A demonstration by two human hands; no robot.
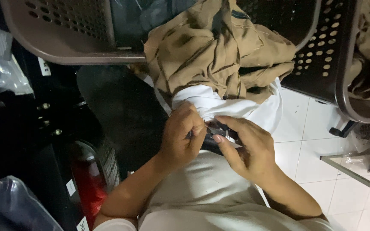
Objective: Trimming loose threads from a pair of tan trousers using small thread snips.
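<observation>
Looking down from my head, I see both my hands close together in front of my tummy. My left hand [180,137] is curled shut, pinching a fold of the white cloth [219,107]. My right hand [245,147] is closed around a small dark tool [219,130], maybe little snips, but I cannot tell for sure. The tool lies between my hands, pointing sideways toward my left hand, and my right hand is the nearer one to it. The white cloth runs up and away from me to a brown jacket [210,47], which hangs over a brown plastic basket [65,30]. White floor tiles [305,145] show on my right.
</observation>
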